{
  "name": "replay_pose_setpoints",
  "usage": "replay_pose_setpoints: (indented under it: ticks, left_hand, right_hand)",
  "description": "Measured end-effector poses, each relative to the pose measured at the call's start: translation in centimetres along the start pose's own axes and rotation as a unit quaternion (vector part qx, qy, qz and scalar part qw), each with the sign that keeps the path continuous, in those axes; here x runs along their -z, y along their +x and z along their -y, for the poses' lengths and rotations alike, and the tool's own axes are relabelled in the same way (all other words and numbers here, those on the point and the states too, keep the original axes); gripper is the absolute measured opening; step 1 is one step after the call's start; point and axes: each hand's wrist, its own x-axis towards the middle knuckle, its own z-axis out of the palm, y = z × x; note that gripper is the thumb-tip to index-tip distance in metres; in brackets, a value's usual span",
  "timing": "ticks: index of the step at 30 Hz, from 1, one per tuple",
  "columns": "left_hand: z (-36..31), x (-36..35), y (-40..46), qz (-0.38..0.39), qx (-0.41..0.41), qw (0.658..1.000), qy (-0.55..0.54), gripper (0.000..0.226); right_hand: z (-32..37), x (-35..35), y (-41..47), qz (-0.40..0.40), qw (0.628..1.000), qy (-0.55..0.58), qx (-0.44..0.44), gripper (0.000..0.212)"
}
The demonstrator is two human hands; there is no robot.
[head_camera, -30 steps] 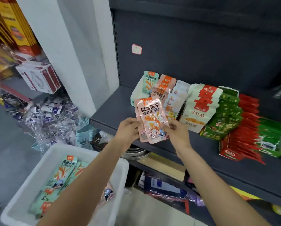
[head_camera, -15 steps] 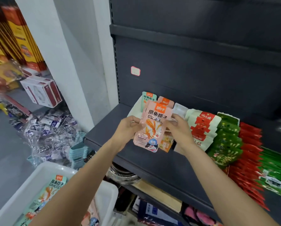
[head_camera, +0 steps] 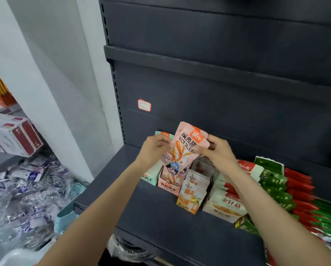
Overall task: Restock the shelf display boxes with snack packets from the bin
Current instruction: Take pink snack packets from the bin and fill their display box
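Observation:
Both of my hands hold a small stack of pink snack packets (head_camera: 182, 150) upright over the pink display box (head_camera: 167, 186) on the dark shelf (head_camera: 153, 212). My left hand (head_camera: 155, 148) grips the stack's left edge. My right hand (head_camera: 216, 150) pinches its upper right corner. The packets' lower ends dip into the pink box. Just left of it stands a mint-green display box (head_camera: 151, 175) with a green packet (head_camera: 163, 134) showing behind my left hand. A corner of the white bin (head_camera: 16, 256) shows at the bottom left.
Right of the pink box sit orange-and-white packets (head_camera: 193, 192), a white-and-red box (head_camera: 228, 206), then rows of green packets (head_camera: 274, 187) and red packets (head_camera: 299, 191). A price tag (head_camera: 144, 105) is stuck on the shelf's back panel. Clear-wrapped goods (head_camera: 28, 192) pile on the floor at left.
My hands lifted the pink packets from the shelf's front edge up and back over the pink box, turning them upright. The view rose, so the bin dropped almost out of sight.

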Motion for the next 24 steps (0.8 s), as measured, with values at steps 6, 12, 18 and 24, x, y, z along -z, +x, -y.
replay_pose_setpoints:
  ticks: [6, 12, 18, 24]
  left_hand:
    - [-0.4, -0.3, 1.0, 0.045, 0.006, 0.999, -0.018, 0.007]
    - [2.2, 0.0, 1.7, 0.094, 0.033, 0.987, 0.125, 0.049]
    - [2.8, -1.4, 1.6, 0.177, 0.032, 0.948, 0.264, 0.073]
    - [2.9, -1.0, 1.4, 0.12, 0.006, 0.955, 0.273, 0.039]
  right_hand:
    - [-0.9, 0.2, 2.0, -0.051, 0.999, -0.016, -0.007, 0.008]
    - [-0.9, 1.0, 3.0, -0.154, 0.988, -0.02, 0.005, 0.008]
    - [-2.0, 0.4, 3.3, -0.233, 0.972, -0.036, 0.002, 0.01]
    - [-2.4, 0.2, 3.8, -0.238, 0.969, -0.062, 0.004, 0.017]
